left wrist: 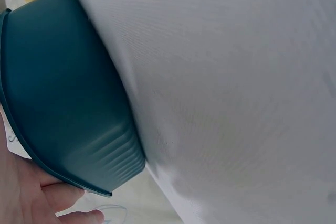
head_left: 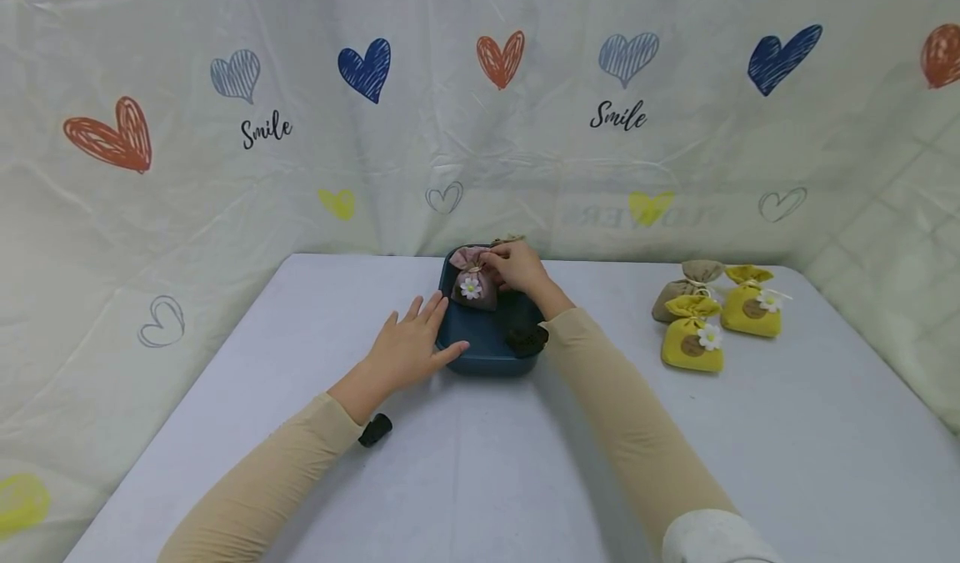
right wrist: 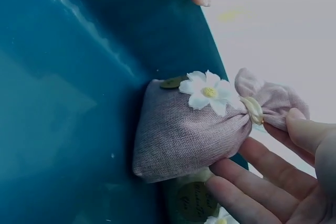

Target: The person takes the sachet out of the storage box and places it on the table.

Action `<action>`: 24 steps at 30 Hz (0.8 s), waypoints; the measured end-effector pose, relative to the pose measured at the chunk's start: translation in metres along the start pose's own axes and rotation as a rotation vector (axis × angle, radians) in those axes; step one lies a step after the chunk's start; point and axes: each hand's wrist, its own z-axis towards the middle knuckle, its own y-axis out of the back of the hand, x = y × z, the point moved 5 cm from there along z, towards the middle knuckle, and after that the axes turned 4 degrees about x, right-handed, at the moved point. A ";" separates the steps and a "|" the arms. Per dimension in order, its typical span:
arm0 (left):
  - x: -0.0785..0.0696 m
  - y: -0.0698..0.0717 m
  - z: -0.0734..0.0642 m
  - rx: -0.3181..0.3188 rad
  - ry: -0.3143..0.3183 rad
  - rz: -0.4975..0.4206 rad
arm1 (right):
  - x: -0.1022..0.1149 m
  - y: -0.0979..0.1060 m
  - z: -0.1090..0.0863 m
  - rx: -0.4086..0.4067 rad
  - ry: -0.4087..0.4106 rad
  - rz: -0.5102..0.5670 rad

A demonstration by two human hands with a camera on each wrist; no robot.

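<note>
A dusty-pink drawstring sachet [head_left: 474, 284] with a white flower stands at the far left inside a dark teal basin [head_left: 491, 367]. My right hand [head_left: 521, 264] pinches the sachet's gathered neck between thumb and index finger, as the right wrist view shows; the other fingers lie along its side. At the basin's left rim is my left hand [head_left: 408, 346], its fingers spread and straight, touching the rim. Beside the pink sachet, a second sachet [right wrist: 195, 200] with a round label and white flower is partly hidden under the right hand.
On the right of the white table [head_left: 750, 446] stand two yellow sachets, one in front [head_left: 692, 338] and one behind [head_left: 752, 304], and a grey-beige sachet [head_left: 671, 296]. A white curtain [head_left: 525, 146] printed with hearts hangs behind the table's far edge.
</note>
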 end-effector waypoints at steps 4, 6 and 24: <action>-0.001 0.000 0.000 -0.003 -0.002 0.000 | 0.000 0.001 -0.002 0.033 0.003 0.034; -0.001 0.000 -0.001 -0.004 -0.001 -0.003 | 0.000 0.002 -0.002 0.043 0.001 0.054; -0.001 0.000 -0.001 -0.014 0.004 -0.010 | 0.007 0.024 -0.013 0.021 0.016 0.193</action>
